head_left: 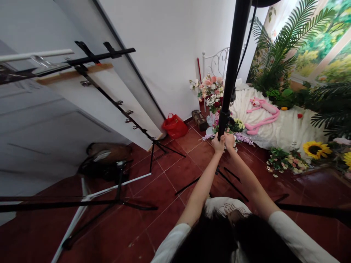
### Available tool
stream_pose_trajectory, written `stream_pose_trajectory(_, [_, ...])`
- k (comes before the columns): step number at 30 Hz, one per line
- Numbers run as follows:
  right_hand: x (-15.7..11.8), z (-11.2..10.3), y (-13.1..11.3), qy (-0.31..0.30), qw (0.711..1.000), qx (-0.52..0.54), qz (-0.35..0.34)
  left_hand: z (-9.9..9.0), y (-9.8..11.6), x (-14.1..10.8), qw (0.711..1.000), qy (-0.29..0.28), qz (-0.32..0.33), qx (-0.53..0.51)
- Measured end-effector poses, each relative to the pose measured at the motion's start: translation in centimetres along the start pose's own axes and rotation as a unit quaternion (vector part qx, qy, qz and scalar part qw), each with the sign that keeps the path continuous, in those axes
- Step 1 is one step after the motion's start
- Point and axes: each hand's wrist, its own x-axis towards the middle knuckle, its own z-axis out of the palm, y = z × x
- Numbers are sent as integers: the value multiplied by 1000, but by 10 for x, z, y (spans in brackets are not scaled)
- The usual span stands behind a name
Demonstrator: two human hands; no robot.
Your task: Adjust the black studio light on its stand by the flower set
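A black light stand [229,65] rises in front of me, its pole running up out of the top of the view. Both my hands are wrapped round its lower pole, side by side, just under a dark clamp collar [224,117]. My left hand [218,144] grips from the left and my right hand [229,141] from the right. Below my forearms, the splayed black legs [230,180] of a stand show on the floor. A thin cable [248,44] hangs beside the pole. Part of a round black fixture shows at the top edge.
Left stands a frame with clips [117,102] holding a white board, near white and black stand legs [117,188]. A red bag [175,126] sits by the wall. Right lies a white-draped bed [290,126] with a pink plush toy [263,109], flowers [211,89] and palm fronds [290,44].
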Motion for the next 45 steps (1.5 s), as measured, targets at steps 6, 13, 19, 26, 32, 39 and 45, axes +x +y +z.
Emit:
stream_pose_trajectory(6, [-5, -6, -4, 18, 999, -27, -1, -1, 1, -1, 1000, -7, -16, 6])
stream_pose_trajectory(13, [-44, -42, 35, -71, 979, 191, -8, -7, 6, -7, 999, -45, -3, -25])
stream_pose_trajectory(19, [-98, -112, 104, -97, 959, 253, 82, -10, 0, -55, 999, 31, 17, 23])
stream_pose_trajectory(26, [-161, -200, 166, 118, 914, 320, 218, 7, -58, -156, 985, -9, -158, 69])
stream_pose_trajectory(32, [-213, -251, 193, 268, 870, 327, 254, 62, -65, -207, 909, -312, -275, -28])
stream_pose_trajectory(39, [-262, -300, 199, 394, 810, 372, 224, 166, 22, -252, 783, -569, -184, -170])
stream_pose_trajectory(45, [-285, -341, 193, 422, 705, 526, 221, 225, 125, -320, 682, -674, -68, -278])
